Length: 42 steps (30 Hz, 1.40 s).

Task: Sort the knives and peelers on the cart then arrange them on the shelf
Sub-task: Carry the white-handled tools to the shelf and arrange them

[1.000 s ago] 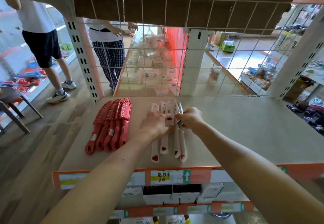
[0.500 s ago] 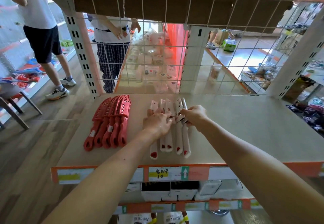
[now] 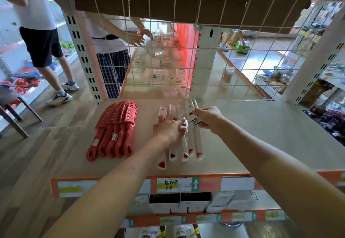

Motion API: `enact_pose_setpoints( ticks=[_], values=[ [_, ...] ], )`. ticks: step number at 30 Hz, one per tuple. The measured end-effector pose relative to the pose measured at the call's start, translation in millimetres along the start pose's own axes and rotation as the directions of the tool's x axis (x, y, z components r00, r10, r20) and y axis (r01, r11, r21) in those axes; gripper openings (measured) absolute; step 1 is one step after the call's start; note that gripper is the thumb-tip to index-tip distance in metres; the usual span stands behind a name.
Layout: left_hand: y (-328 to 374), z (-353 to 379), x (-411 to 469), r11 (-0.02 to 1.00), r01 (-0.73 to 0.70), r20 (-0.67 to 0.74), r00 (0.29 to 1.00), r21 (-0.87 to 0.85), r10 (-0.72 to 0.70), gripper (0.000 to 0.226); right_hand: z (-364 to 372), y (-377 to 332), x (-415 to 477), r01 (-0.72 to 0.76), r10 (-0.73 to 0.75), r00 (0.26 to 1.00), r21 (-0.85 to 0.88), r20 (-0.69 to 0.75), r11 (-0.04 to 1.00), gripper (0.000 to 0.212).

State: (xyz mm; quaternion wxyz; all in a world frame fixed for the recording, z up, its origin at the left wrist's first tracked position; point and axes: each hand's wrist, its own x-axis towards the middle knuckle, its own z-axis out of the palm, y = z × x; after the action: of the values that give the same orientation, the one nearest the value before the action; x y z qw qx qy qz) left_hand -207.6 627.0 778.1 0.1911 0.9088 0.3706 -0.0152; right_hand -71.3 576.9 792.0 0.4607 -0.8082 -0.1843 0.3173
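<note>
Several white peelers (image 3: pixel 186 148) with red heart marks lie side by side on the beige shelf (image 3: pixel 261 135), handles toward me. My left hand (image 3: pixel 168 128) rests flat across their middles, fingers spread. My right hand (image 3: pixel 209 116) pinches the metal head of the rightmost peeler (image 3: pixel 197 144), lifting its far end slightly. To the left, several red sheathed knives (image 3: pixel 115 131) lie in an overlapping row, handles toward me.
A white wire grid (image 3: pixel 224 60) backs the shelf, with an upper board low overhead. Two people (image 3: pixel 110 51) stand beyond the grid at the left. Boxes (image 3: pixel 179 202) fill the lower shelf. A stool (image 3: pixel 11 111) stands far left. The shelf's right half is bare.
The row of peelers has been nudged closer together and my hands have shifted slightly toward the peeler heads. The person behind the grid has reached an arm forward.
</note>
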Motion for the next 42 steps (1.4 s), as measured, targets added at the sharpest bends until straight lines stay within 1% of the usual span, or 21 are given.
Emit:
enact_pose_setpoints(
  ticks=[2, 4, 7, 9, 11, 13, 18, 21, 26, 32, 36, 39, 42],
  values=[
    [-1, 0, 0, 0.999, 0.003, -0.027, 1.0, -0.034, -0.004, 0.041, 5, 4, 2, -0.056, 0.053, 0.996, 0.042, 0.066, 0.998, 0.024],
    [-2, -1, 1, 0.994, 0.012, -0.087, 0.996, -0.108, -0.022, 0.04, 9, 9, 4, -0.076, 0.072, 0.992, 0.039, 0.104, 0.996, 0.026],
    [-3, -3, 1, 0.983, 0.015, -0.121, 0.992, -0.183, -0.038, 0.038, 10, 11, 4, -0.039, 0.042, 0.996, -0.046, 0.081, 0.998, 0.028],
    [-1, -4, -1, 0.989, -0.005, -0.096, 0.995, -0.151, -0.009, 0.043, 10, 9, 1, -0.008, 0.015, 0.998, -0.13, 0.054, 0.992, 0.032],
    [0, -4, -5, 0.998, -0.042, -0.068, 0.997, -0.053, 0.038, 0.05, 9, 6, -2, 0.021, -0.014, 0.999, -0.194, 0.039, 0.981, 0.035],
    [1, -3, -6, 0.999, -0.051, -0.048, 0.997, 0.016, 0.052, 0.051, 7, 5, -4, 0.046, -0.044, 0.999, -0.236, 0.012, 0.971, 0.034],
    [7, 0, -7, 0.995, -0.042, -0.036, 0.998, 0.095, 0.046, 0.046, -4, 8, -4, 0.09, -0.113, 0.991, -0.271, -0.071, 0.958, 0.025],
    [10, 1, -10, 0.996, -0.028, -0.022, 0.999, 0.087, 0.03, 0.047, -9, 6, -5, 0.113, -0.146, 0.984, -0.282, -0.1, 0.953, 0.022],
    [14, -3, -15, 0.995, -0.015, -0.004, 1.0, 0.098, 0.016, 0.049, -11, 6, -6, 0.101, -0.14, 0.981, -0.262, -0.136, 0.96, 0.02],
    [15, -6, -17, 0.998, -0.004, 0.086, 0.996, 0.056, -0.001, 0.05, -4, 4, -8, 0.147, -0.199, 0.971, -0.32, -0.135, 0.936, 0.019],
    [11, -6, -11, 0.998, -0.02, 0.068, 0.998, 0.056, 0.016, 0.049, 3, 2, -11, 0.161, -0.209, 0.971, -0.327, -0.117, 0.931, 0.018],
    [7, -6, -8, 0.999, -0.043, 0.044, 0.998, 0.026, 0.042, 0.046, 5, 2, -12, 0.171, -0.21, 0.972, -0.304, -0.103, 0.937, 0.016],
    [5, -6, -7, 0.998, -0.056, 0.052, 0.997, 0.019, 0.055, 0.045, 4, 5, -15, 0.166, -0.19, 0.979, -0.259, -0.068, 0.951, 0.019]
  ],
)
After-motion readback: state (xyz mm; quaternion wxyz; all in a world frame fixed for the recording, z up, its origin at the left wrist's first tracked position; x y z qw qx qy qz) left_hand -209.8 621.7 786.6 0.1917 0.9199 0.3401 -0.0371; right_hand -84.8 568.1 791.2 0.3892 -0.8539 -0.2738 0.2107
